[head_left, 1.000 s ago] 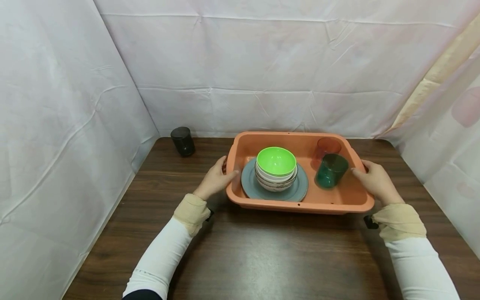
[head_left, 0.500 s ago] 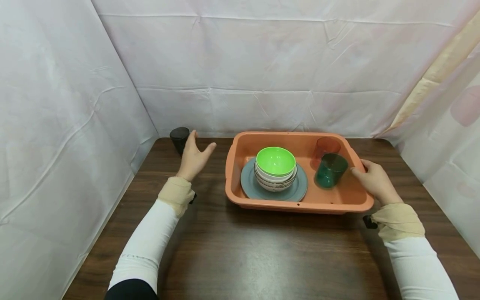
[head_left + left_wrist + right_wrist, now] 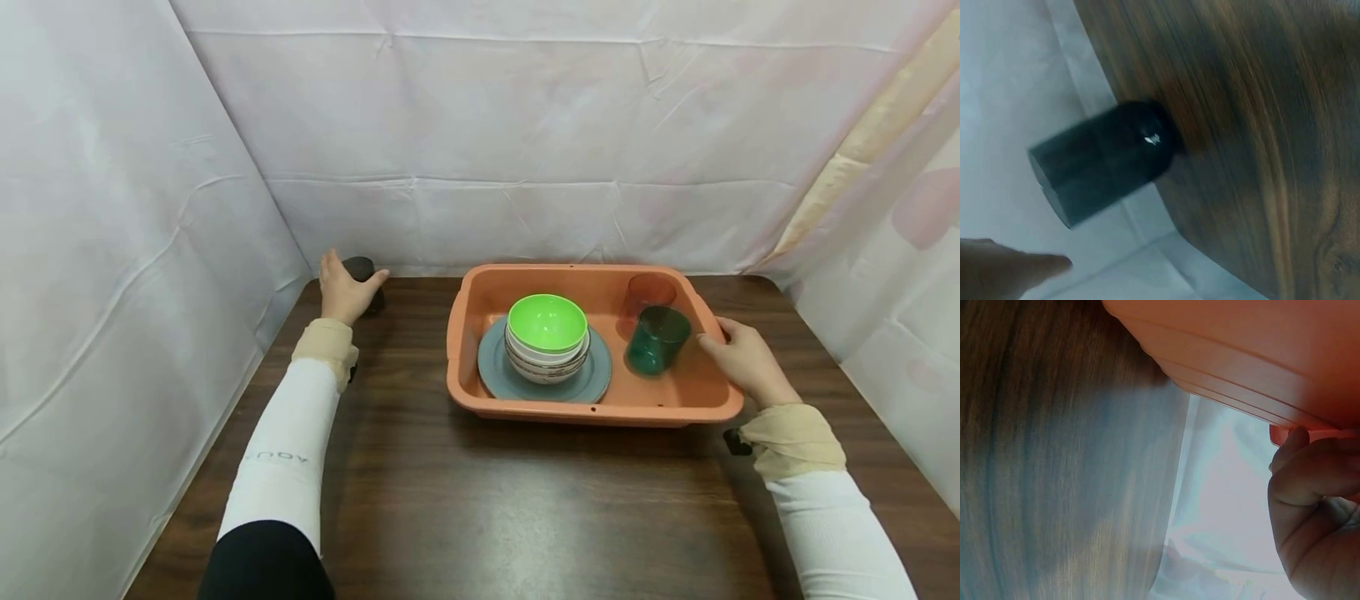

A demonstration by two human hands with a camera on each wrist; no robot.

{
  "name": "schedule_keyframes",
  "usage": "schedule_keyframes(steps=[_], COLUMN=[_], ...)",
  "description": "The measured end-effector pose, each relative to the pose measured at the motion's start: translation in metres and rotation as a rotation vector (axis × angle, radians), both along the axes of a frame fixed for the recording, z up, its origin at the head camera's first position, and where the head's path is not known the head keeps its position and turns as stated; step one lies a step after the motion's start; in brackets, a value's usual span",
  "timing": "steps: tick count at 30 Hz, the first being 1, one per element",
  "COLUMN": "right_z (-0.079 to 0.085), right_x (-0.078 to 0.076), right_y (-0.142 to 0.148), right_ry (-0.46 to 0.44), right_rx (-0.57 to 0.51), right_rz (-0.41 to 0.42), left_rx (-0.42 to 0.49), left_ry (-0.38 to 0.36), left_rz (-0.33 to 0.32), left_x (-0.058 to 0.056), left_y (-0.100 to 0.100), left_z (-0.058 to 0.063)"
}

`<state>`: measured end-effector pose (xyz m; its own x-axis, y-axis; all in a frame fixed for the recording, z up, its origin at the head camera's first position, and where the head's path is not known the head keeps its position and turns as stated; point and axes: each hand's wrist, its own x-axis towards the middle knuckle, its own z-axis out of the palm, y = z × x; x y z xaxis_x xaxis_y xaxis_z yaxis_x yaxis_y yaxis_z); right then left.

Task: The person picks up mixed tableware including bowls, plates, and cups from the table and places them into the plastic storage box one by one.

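At the back left of the table stands a dark tumbler, upright. My left hand is spread beside it, thumb and fingers apart on either side in the head view. The left wrist view shows a gap between a fingertip and the tumbler. My right hand grips the right rim of an orange plastic tub, thumb on top, fingers curled under the lip. Inside the tub, a light green bowl tops a stack of bowls on a blue-grey plate.
At the tub's right end are a teal cup and a reddish see-through cup. White sheeting hangs along the back and both sides of the dark wooden table.
My left hand has let go of the tub's left rim and moved left and back to the tumbler. The right hand keeps its grip; the tub and its contents stay put.
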<state>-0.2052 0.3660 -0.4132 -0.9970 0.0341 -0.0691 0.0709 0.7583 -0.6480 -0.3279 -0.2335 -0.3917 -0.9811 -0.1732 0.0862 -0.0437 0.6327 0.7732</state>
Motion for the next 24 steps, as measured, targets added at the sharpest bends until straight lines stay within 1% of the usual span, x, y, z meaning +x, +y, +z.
schedule_keyframes(steps=[3,7,10,13,14,16,18,20,21,23,24], right_z=[0.001,0.001,0.001,0.000,0.000,0.000,0.000,-0.001,0.000,0.000,0.001], right_x=[0.001,0.002,0.002,0.003,0.003,0.003,0.004,0.005,0.005,0.006,0.006], right_y=[-0.001,-0.003,-0.004,-0.004,-0.004,-0.003,-0.003,-0.003,-0.004,-0.005,-0.005], right_ry=[-0.008,-0.012,-0.012,-0.011,-0.010,-0.008,-0.006,-0.007,-0.009,-0.014,-0.016], right_rx=[-0.006,-0.016,-0.017,-0.018,-0.016,-0.015,-0.014,-0.013,-0.017,-0.024,-0.029], right_rz=[0.001,-0.001,-0.004,-0.005,-0.005,-0.003,-0.001,-0.001,-0.001,-0.002,-0.002], left_rx=[0.009,0.023,0.038,0.047,0.041,0.048,0.054,0.061,0.072,0.079,0.082], left_ry=[-0.038,-0.093,-0.132,-0.165,-0.158,-0.172,-0.177,-0.172,-0.183,-0.176,-0.177], left_rz=[0.002,0.002,0.005,0.009,0.009,0.014,0.020,0.030,0.039,0.053,0.066], left_x=[-0.008,-0.014,-0.018,-0.027,-0.034,-0.039,-0.039,-0.036,-0.029,-0.026,-0.026], left_y=[-0.009,-0.016,-0.019,-0.024,-0.029,-0.031,-0.030,-0.028,-0.023,-0.022,-0.022], left_z=[-0.002,-0.004,-0.008,-0.016,-0.026,-0.030,-0.032,-0.031,-0.024,-0.022,-0.022])
